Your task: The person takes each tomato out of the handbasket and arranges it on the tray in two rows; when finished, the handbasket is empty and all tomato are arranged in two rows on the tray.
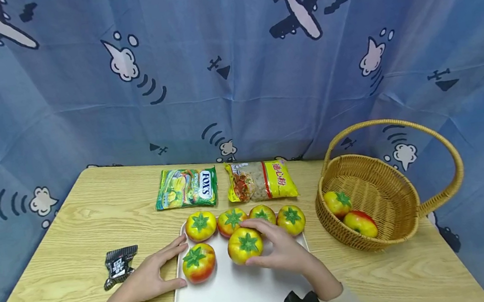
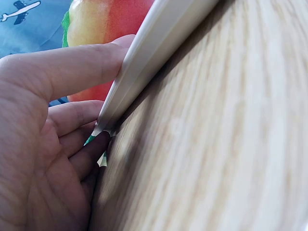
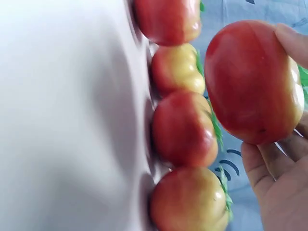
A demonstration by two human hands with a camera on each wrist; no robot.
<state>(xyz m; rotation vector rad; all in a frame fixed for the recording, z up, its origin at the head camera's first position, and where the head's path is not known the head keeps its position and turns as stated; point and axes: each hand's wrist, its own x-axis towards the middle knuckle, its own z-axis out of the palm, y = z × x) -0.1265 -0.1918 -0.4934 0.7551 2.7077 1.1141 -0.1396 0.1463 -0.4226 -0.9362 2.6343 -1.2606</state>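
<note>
My right hand grips a red and yellow toy tomato with a green star-shaped leaf top. In the right wrist view, that tomato is raised over the white tray, thumb on one side and fingers on the other. Several similar tomatoes line the tray's back edge. Another tomato sits at the tray's left side. My left hand rests at the left edge, thumb and fingers spread along it. The left wrist view has its thumb touching the tray's rim.
At the right stands a wicker basket with a tall handle, two tomatoes inside. A green candy bag and a yellow pasta bag lie behind the tray. Left of my left hand is a small black packet. A blue curtain hangs behind.
</note>
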